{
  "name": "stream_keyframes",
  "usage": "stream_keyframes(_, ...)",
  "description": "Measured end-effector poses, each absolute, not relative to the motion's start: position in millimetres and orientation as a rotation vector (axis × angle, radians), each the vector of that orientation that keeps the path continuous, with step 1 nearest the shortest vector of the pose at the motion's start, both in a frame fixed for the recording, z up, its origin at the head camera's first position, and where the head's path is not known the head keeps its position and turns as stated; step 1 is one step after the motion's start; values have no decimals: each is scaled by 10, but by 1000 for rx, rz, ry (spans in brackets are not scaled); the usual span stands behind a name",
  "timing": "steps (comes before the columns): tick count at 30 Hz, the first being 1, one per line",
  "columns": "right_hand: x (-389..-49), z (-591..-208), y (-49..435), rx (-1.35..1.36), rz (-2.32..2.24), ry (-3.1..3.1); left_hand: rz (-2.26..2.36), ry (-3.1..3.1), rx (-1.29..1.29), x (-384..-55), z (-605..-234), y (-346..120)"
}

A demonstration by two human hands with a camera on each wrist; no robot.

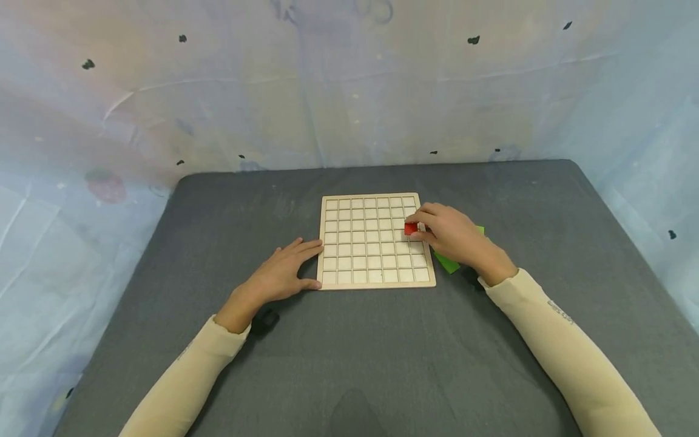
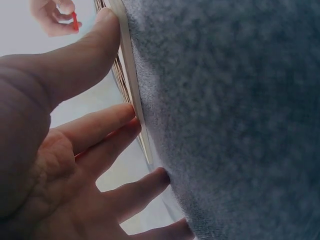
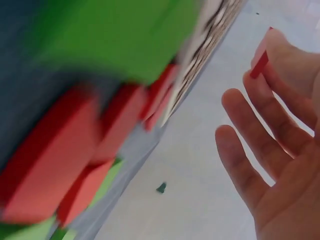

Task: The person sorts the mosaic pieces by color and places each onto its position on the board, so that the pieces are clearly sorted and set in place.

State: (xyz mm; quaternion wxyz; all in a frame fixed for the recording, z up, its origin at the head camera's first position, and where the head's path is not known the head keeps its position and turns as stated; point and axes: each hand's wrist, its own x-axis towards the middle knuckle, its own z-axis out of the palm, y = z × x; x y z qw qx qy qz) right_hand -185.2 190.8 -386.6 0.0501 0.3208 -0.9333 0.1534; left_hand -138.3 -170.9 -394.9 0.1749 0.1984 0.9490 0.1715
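In the head view, a pale wooden grid board [image 1: 367, 243] lies flat on the dark grey table. My left hand [image 1: 284, 270] touches the board's left edge with its fingers spread and fairly straight; the left wrist view shows the thumb [image 2: 102, 37] against that edge. Between thumb and fingers my right hand [image 1: 450, 233] pinches a small red square tile [image 1: 411, 229], held above the right-hand columns of the board. In the right wrist view the red tile appears thin and edge-on, and the other fingers [image 3: 235, 107] are extended.
Green tiles [image 1: 448, 262] lie beside the board's right edge, partly hidden under my right hand. The right wrist view shows several red tiles [image 3: 55, 155] there with a blurred green tile [image 3: 120, 40]. A pale patterned cloth [image 1: 327, 85] hangs behind the table [image 1: 338, 358].
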Motion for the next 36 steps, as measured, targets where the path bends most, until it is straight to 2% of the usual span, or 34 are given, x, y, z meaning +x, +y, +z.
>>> stream_keyframes(22,-2260,-3731,951,1145,619,-2848,475,2698,559,-1403,-3972,-1738)
stream_keyframes(36,-2386,-3773,620,1139,598,-2888,464,2710,577,-1377,-4016,-1701)
